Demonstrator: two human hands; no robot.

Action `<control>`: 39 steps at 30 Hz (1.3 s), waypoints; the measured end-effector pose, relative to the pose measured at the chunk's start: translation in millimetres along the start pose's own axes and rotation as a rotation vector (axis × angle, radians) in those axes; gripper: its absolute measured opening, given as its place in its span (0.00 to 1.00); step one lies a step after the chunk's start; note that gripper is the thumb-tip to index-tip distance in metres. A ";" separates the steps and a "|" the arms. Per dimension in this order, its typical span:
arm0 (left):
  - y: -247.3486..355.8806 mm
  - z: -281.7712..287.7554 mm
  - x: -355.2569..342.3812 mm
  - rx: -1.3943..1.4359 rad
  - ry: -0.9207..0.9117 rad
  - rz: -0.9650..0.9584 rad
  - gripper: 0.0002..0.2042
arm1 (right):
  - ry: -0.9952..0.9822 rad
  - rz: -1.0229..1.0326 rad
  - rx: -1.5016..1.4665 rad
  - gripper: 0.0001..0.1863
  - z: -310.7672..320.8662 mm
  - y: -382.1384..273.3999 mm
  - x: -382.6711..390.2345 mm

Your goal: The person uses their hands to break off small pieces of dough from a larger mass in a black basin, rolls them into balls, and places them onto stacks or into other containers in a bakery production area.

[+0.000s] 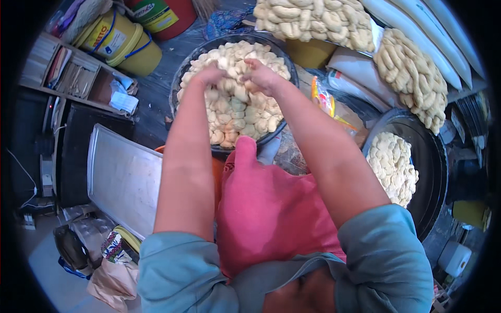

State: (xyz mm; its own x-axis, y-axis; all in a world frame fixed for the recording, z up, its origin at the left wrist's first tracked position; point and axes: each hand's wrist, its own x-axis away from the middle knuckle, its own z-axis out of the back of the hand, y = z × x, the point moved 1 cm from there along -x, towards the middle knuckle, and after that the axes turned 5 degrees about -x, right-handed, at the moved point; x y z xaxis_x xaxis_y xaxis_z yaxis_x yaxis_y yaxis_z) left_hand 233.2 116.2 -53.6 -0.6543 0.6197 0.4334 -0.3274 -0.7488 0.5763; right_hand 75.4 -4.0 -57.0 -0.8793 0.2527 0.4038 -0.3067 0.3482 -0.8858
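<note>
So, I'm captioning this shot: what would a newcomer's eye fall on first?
Probably the dark tub of pale, dough-like lumps at top centre, with the left hand and right hand reaching to them. Next, the bright pink cloth at the centre, just below the tub. Then perhaps the pale, knotted heaps at the upper right.

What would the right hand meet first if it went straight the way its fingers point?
The right hand would probably meet pale, rounded pieces first, with the left hand roughly beyond them; its fingers' height above them is unclear.
</note>
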 end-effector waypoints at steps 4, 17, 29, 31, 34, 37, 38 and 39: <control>-53.7 -69.6 -2.9 -0.199 0.183 0.113 0.56 | 0.030 0.072 0.473 0.47 8.5 62.2 -25.0; -121.8 -59.2 -9.5 0.010 0.712 -0.057 0.17 | 0.287 0.224 0.109 0.29 2.5 51.8 -51.4; -67.8 -74.2 11.1 -0.368 0.288 0.079 0.39 | -0.038 0.282 1.000 0.39 33.1 102.6 31.9; -76.3 -74.5 8.7 -0.317 0.340 0.247 0.42 | -0.042 0.223 0.944 0.39 39.0 111.3 60.9; -78.1 -87.1 7.4 -0.391 0.527 -0.052 0.41 | -0.077 0.170 0.980 0.36 54.0 109.2 111.9; -56.6 -106.2 17.4 -0.696 0.462 -0.374 0.40 | -0.149 0.009 1.017 0.34 67.3 92.7 166.3; -61.6 -103.8 19.0 -0.645 0.359 -0.235 0.40 | -0.202 -0.078 1.007 0.33 66.8 77.8 187.4; -60.4 -102.3 19.8 -0.593 0.253 -0.107 0.40 | -0.161 -0.071 1.000 0.33 71.9 66.8 208.0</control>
State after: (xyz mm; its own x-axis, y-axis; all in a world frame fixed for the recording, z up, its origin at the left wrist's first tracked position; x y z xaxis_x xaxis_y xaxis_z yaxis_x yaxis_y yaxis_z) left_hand 170.3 149.6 -150.7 -0.7141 0.6774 0.1765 -0.6725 -0.7339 0.0957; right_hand -154.2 7.0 -48.6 -0.8633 0.1104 0.4925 -0.4593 -0.5763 -0.6759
